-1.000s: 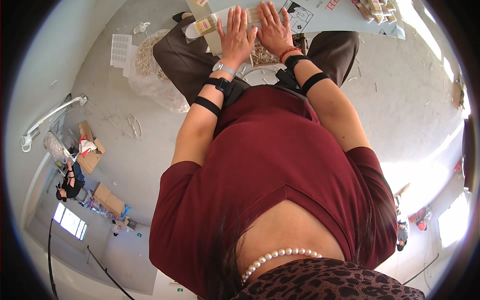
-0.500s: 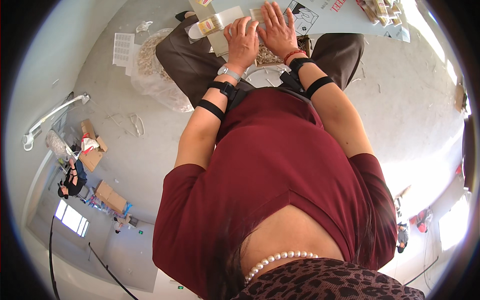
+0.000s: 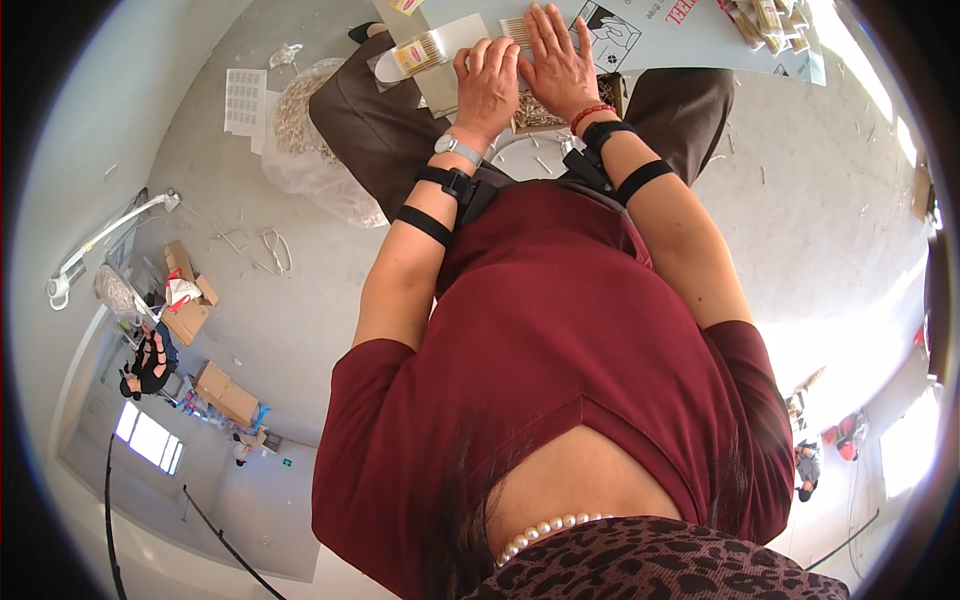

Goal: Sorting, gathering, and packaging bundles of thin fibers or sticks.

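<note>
My right hand lies flat, fingers stretched out, over the right part of a row of thin, pale sticks on the grey tabletop. Close beside it, my left hand rests with bent fingers spread over the near edge of the table; its fingertips come close to the same row. What lies under the palms is hidden. Left of my left hand, a pack of sticks with a yellow and red label sits on a white card.
An open box of loose sticks is below the table edge, partly behind my hands. Several labelled stick packs are piled at the table's right. A large clear bag stands on the floor at left. Other people sit farther off.
Both hands stay nearly in place over the row of sticks. The whole view has shifted very slightly.
</note>
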Action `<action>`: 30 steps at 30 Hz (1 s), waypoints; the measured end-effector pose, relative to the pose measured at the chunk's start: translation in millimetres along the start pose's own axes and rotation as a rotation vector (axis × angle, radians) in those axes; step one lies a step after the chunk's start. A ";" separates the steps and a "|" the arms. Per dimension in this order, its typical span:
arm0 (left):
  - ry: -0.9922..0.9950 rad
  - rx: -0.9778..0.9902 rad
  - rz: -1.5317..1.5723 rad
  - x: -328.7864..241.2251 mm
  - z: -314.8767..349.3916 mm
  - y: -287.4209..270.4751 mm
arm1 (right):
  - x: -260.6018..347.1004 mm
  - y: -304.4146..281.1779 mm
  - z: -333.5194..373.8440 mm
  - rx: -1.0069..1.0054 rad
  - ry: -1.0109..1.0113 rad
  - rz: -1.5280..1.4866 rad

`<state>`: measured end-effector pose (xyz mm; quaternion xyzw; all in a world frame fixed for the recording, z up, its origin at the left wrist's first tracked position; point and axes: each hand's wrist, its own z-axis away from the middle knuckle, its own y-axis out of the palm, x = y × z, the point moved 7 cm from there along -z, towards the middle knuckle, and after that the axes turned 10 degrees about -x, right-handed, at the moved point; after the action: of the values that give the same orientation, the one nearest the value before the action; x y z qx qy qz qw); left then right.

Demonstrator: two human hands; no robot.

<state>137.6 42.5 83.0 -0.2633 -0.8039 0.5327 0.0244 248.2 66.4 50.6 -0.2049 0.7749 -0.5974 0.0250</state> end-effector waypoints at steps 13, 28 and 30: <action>0.058 -0.007 -0.022 -1.2 -2.4 0.6 | -0.3 -1.8 -2.2 -0.040 0.010 -0.052; -0.022 -0.005 -0.035 -5.8 -6.8 3.7 | 1.5 -0.4 -0.8 -0.024 -0.015 0.010; -0.023 0.001 -0.038 -6.1 -7.5 3.9 | 1.6 0.2 -0.3 -0.016 -0.006 -0.021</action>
<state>146.8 47.2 84.3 -0.2419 -0.8087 0.5356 0.0251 246.5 66.2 50.8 -0.2151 0.7773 -0.5909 0.0196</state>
